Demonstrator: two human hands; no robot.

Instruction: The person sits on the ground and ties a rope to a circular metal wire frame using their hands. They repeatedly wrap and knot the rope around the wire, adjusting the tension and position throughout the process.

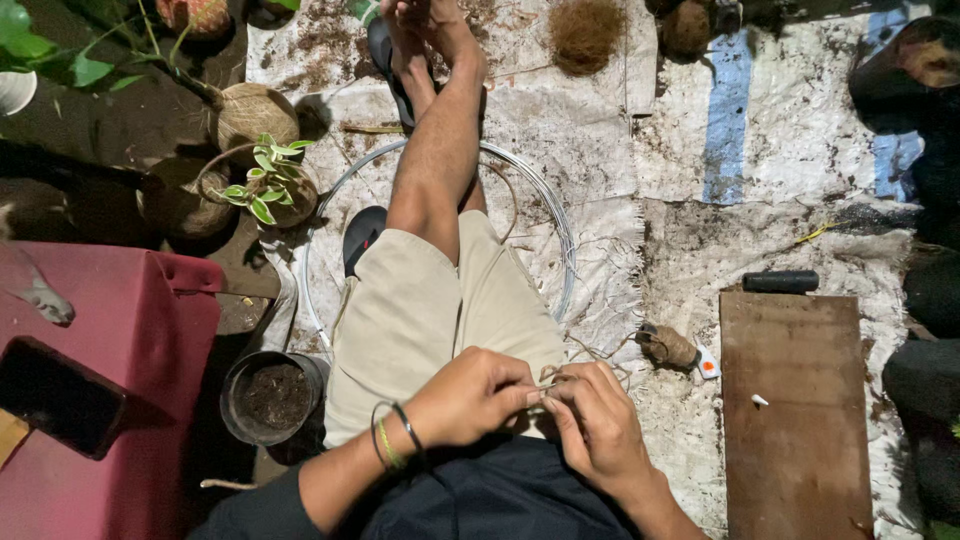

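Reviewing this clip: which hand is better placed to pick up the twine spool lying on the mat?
Likely the right hand. The twine spool lies on the mat just off that side, while the left hand would have to cross over it.

Place: a garden work spot on the ground, lit at night.
Floor: a soil-stained woven sheet (800, 130) spread over dark earth.
Far left: husk-wrapped plant balls (255, 112), one with a small leafy plant (265, 180).
Near left: a pot of soil (272, 396) beside a red cloth (130, 340).
Far: a clump of coconut fibre (586, 33).
Right: a wooden board (795, 410) and a twine spool (668, 346).
Middle: a wire hoop (555, 215) on the sheet.
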